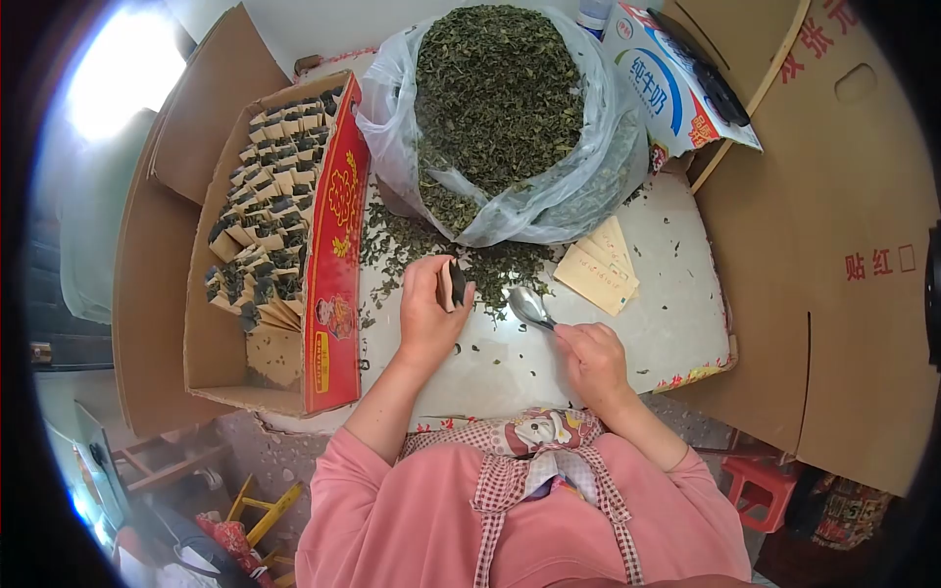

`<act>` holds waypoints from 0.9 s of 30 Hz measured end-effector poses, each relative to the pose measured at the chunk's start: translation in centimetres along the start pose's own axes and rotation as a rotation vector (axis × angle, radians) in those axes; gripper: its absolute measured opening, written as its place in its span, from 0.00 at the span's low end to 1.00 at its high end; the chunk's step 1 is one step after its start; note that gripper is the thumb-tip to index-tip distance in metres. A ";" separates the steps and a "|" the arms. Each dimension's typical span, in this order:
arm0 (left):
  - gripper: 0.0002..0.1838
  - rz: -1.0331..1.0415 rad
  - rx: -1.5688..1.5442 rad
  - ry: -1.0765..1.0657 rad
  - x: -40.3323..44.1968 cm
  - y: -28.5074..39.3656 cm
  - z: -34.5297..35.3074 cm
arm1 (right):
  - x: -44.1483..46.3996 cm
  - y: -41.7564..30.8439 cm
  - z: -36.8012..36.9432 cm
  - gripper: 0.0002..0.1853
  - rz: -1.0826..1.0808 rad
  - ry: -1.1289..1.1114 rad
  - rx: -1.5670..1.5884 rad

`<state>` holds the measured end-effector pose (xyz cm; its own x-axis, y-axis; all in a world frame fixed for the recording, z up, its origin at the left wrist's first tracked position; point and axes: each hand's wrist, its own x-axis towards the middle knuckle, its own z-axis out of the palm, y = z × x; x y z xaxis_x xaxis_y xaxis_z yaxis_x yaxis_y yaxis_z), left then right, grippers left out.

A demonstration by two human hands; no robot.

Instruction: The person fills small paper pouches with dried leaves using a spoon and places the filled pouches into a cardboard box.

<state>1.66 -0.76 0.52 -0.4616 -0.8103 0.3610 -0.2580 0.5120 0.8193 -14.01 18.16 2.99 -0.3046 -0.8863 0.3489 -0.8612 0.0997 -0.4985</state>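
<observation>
My left hand (428, 312) is closed around a small brown paper packet (447, 286), held upright with its dark opening facing up. In my right hand (593, 361) is a metal spoon (530, 308), its bowl pointing left toward the packet and just above the table. Beyond both hands stands a clear plastic bag (387, 108) heaped with dried green leaves (500, 93). Loose leaves (500, 272) lie spilled in front of the bag. To the right of the spoon, several flat paper packets (598, 267) with red writing lie fanned out.
A red-sided cardboard box (335, 265) on the left holds rows of leaf-filled packets (270, 206). At the back right are a milk carton box (667, 83) and a dark flat object (711, 83). Large cardboard (823, 255) walls the right side. A red stool (760, 490) stands below the white table (676, 328).
</observation>
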 end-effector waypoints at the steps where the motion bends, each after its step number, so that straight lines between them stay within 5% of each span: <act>1: 0.25 0.022 0.000 0.007 0.0 -0.2 0.2 | 0.1 0.0 -0.1 0.13 -0.002 -0.006 -0.005; 7: 0.27 0.079 0.088 0.011 -0.1 -1.0 0.1 | 2.6 -2.0 -2.5 0.08 0.087 0.102 0.323; 18: 0.31 0.149 0.135 0.003 -0.5 -0.9 0.2 | 7.7 -4.2 -3.5 0.11 -0.465 0.014 0.072; 25: 0.26 0.214 0.068 -0.017 -0.6 -0.1 0.4 | 8.8 -4.4 -1.9 0.07 -0.363 -0.052 0.175; 27: 0.25 0.205 0.022 -0.032 -0.7 -0.1 0.4 | 8.9 -4.0 -1.4 0.03 -0.128 -0.111 0.339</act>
<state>1.65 -0.11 0.03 -0.5328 -0.6792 0.5048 -0.1744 0.6719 0.7199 -13.87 10.51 9.18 -0.1411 -0.9274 0.3465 -0.6998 -0.1541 -0.6975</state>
